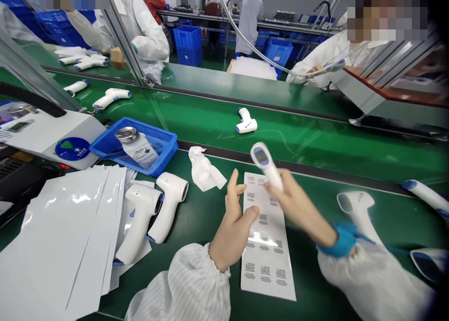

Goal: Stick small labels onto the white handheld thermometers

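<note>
My right hand is closed round the handle of a white infrared thermometer, its grey display facing up. Beside it, my left hand has its fingers spread over a sheet of printed labels, with nothing in its grip that I can see. The sheet lies lengthwise on the green bench, and some label places on it are bare. To the left, two white thermometers lie side by side. More lie at the right, one white thermometer near my right sleeve.
A blue tray holds a metal can and a white bottle. Crumpled white tissue lies before it. White sheets are stacked at left. On the green conveyor lie several thermometers. Co-workers in white sit across it; a metal post rises there.
</note>
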The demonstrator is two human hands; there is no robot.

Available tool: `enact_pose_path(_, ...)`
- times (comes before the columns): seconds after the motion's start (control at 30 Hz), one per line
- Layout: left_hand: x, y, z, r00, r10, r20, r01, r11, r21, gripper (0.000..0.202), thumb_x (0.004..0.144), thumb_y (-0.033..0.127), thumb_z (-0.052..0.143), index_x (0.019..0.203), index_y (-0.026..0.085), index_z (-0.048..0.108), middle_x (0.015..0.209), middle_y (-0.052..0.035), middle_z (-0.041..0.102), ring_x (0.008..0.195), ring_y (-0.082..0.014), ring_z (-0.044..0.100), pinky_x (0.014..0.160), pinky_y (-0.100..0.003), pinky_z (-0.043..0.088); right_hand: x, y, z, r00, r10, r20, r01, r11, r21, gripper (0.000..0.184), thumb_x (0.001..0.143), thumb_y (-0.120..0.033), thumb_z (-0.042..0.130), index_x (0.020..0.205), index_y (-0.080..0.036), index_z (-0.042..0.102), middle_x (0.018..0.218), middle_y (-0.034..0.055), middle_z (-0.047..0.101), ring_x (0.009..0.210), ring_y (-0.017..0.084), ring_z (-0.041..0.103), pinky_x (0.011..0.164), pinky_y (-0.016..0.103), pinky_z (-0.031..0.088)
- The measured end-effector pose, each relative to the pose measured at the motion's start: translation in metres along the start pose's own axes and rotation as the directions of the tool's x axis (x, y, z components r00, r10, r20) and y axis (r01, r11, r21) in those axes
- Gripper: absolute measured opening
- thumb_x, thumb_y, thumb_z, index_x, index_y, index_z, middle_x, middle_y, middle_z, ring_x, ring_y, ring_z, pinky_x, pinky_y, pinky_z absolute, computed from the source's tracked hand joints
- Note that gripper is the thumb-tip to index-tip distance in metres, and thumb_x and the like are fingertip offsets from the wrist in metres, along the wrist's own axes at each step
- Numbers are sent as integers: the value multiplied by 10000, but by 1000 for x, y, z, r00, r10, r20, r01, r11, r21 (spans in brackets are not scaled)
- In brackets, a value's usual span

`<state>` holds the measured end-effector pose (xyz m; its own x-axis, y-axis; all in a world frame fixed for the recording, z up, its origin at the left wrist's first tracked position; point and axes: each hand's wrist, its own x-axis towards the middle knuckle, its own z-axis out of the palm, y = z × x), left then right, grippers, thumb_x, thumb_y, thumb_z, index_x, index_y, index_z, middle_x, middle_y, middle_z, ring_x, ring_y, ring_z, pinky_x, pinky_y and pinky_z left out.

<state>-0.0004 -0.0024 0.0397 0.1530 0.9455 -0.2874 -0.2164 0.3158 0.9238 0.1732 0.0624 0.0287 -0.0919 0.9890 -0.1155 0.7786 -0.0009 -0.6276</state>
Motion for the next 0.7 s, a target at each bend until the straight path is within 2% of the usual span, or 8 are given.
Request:
enact_pose_path(0.07,2,-1,-2,999,-44,10,43,998,52,594,937,241,469,1485,378,287,1411,-68,431,1388,-273,352,1104,-466,333,48,22,-22,983,73,-170,-125,938,-322,402,945,-397,450,1214,-98,474,1069,196,655,911,309,647,737,400,516)
enact_pose_path(0.13,3,-1,-4,996,-82,22,81,995,54,462,933,249,448,1387,338,433,1357,-88,461,1353,-305,388,1060,-486,372,94,32,-42,965,27,-262,-144,886,-440,444,920,-312,492,1235,1,470,1231,347,550,1129,449,545,852,548,458)
enact_pose_path(0.2,4,-1,-6,994,-105,19,103,993,59,384,931,259,434,1305,317,499,1317,-97,473,1321,-323,408,1022,-495,397,131,28,-49,962,-74,-262,-75,852,-518,445,896,-234,533,1243,41,486,1350,402,438,1277,513,397,943,636,374)
enact_pose_path(0.33,8,-1,-7,995,-104,1,104,989,102,295,935,285,425,1204,274,544,1280,-103,473,1284,-312,415,1029,-489,379,187,-10,-18,951,-307,-39,227,779,-585,391,885,-132,596,1273,-99,567,1419,241,488,1307,368,441,1032,515,406)
enact_pose_path(0.4,10,-1,-8,994,-110,-4,110,985,130,279,933,295,426,1176,249,553,1244,-107,488,1233,-303,445,1035,-490,368,209,-33,5,921,-386,47,342,749,-568,362,922,-202,611,1281,-176,577,1422,142,509,1275,300,495,1037,498,432)
enact_pose_path(0.53,12,0,-12,997,-76,-33,80,984,162,283,931,291,420,1161,201,559,1186,-119,512,1139,-280,500,1033,-478,375,233,-63,24,906,-417,77,394,761,-514,320,949,-349,605,1222,-181,602,1281,88,599,1099,233,614,930,466,525)
enact_pose_path(0.63,12,-1,-15,995,-28,-93,46,979,197,313,945,286,407,1223,202,524,1240,-129,490,1187,-281,484,1044,-484,385,223,-68,11,919,-395,-6,350,820,-453,320,949,-339,584,1221,-171,581,1225,109,623,1032,239,630,866,424,528)
enact_pose_path(0.7,10,-2,-15,980,100,-172,-41,948,316,364,954,258,403,1312,219,457,1321,-135,442,1284,-292,418,1073,-510,367,200,-66,-2,927,-362,-102,296,870,-394,372,964,-336,510,1288,-155,504,1175,145,644,994,273,640,815,410,510)
